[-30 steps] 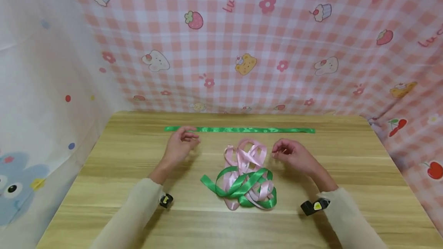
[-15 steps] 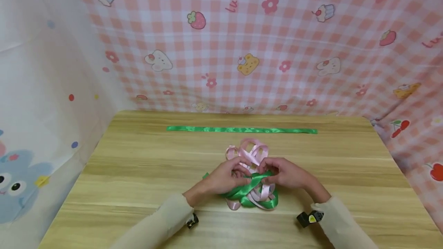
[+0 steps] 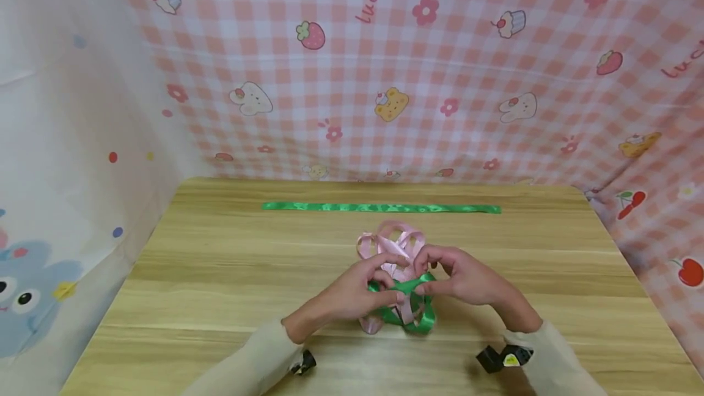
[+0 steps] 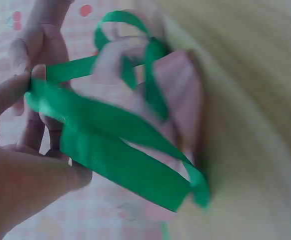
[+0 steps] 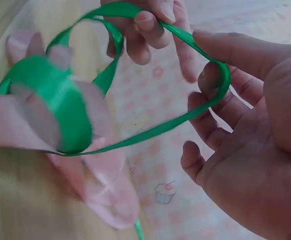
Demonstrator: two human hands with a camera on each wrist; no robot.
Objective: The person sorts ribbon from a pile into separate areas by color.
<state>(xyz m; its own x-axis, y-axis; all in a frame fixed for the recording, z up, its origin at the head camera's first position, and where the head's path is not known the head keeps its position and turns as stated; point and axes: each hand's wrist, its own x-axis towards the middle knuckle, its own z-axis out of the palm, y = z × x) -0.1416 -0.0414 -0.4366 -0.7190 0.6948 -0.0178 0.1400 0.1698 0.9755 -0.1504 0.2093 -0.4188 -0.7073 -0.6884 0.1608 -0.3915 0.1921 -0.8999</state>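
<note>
Both hands pinch a glossy green ribbon (image 3: 407,286) above the tabletop. My left hand (image 3: 354,289) holds it between thumb and fingers from the left. From the right, the thumb and index finger of my right hand (image 3: 467,277) grip it a short way along. In the right wrist view a loop of the green ribbon (image 5: 155,134) bends round by the right fingertips and runs back to the pile. Loose loops of pink ribbon (image 3: 395,234) lie under and behind the hands, tangled with the green one. Part of the tangle is hidden behind the left hand.
A second green ribbon (image 3: 379,207) lies straight and flat along the back of the wooden table (image 3: 220,249). Behind the table hangs a pink checked cloth (image 3: 330,90); a white printed cloth (image 3: 49,139) hangs on the left.
Both hands came in from either side to the ribbon pile and took hold of the green ribbon. It is now lifted, and its loose left end has been drawn in toward the hands.
</note>
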